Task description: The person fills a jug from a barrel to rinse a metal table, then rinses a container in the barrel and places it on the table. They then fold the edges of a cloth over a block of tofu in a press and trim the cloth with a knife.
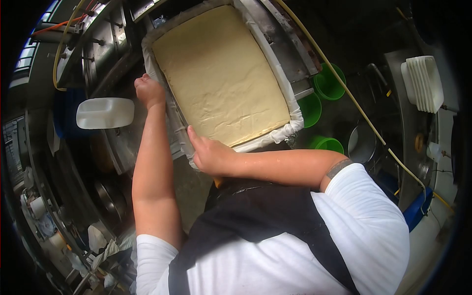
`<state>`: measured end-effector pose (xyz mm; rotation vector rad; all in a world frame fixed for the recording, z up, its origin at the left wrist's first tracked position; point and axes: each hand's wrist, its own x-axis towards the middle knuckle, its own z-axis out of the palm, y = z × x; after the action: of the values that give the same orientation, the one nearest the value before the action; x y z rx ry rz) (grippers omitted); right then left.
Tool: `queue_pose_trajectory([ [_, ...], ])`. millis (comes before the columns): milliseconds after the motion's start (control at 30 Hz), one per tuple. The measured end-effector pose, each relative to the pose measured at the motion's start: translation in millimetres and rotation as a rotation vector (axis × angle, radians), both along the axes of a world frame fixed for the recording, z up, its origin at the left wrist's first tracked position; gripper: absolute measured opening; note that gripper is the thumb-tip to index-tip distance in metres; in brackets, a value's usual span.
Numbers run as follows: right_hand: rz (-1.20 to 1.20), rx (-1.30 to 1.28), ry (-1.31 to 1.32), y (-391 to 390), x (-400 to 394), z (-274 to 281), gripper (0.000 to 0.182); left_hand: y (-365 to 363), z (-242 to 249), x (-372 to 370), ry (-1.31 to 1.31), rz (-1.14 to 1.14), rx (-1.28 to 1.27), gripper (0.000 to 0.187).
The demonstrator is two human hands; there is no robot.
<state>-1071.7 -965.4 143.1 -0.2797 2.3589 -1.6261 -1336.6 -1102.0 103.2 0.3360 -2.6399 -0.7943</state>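
A wide, pale yellow slab that looks like tofu (pixel 221 73) lies in a rectangular tray lined with white cloth (pixel 287 98). Its surface is mostly smooth, with creases toward the near end. At the tray's left long side my left hand (pixel 149 92) is closed in a fist; whatever its fingers hold is hidden. My right hand (pixel 214 155) is at the near left corner, its fingers curled on the cloth edge and the thumb side pointing up along the rim. The fingertips of this hand are partly hidden.
A white plastic jug (pixel 104 113) stands left of my left hand. Green buckets (pixel 329 81) sit right of the tray. A yellow hose (pixel 354 98) runs across the right side. Stacked white containers (pixel 423 83) are at the far right. Metal framework (pixel 110 44) is at upper left.
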Motion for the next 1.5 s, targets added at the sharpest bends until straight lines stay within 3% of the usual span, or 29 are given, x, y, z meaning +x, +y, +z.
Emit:
queue_pose_trajectory([
  [433,-0.022,0.031,0.024,-2,-16,-3,0.081,3,2,-2,0.009,-0.005,0.025,0.035],
  [600,0.101,0.019,-0.086,-7,-8,25,0.081,3,3,-6,0.005,0.011,0.001,0.034],
  [833,0.071,0.048,-0.063,-4,-6,30,0.082,6,7,-1,-0.016,0.012,0.024,0.034],
  [900,0.062,-0.074,-0.041,0,4,34,0.08,4,1,-5,-0.003,0.018,0.011,0.034],
  [1100,0.066,-0.056,-0.036,42,9,79,0.082,-3,-8,-8,0.01,0.018,0.066,0.034],
  [1233,0.007,-0.311,-0.322,120,11,126,0.081,-8,-8,-6,0.011,0.0,0.147,0.033],
  [1300,-0.118,-0.213,-0.208,153,13,129,0.08,-12,-10,-5,0.023,-0.023,0.186,0.035],
  [1433,-0.483,0.451,0.169,227,-3,66,0.068,-11,15,12,-0.043,-0.136,0.331,0.041],
  [1500,-0.576,0.702,0.243,264,-15,27,0.068,-16,3,12,-0.067,-0.146,0.342,0.046],
])
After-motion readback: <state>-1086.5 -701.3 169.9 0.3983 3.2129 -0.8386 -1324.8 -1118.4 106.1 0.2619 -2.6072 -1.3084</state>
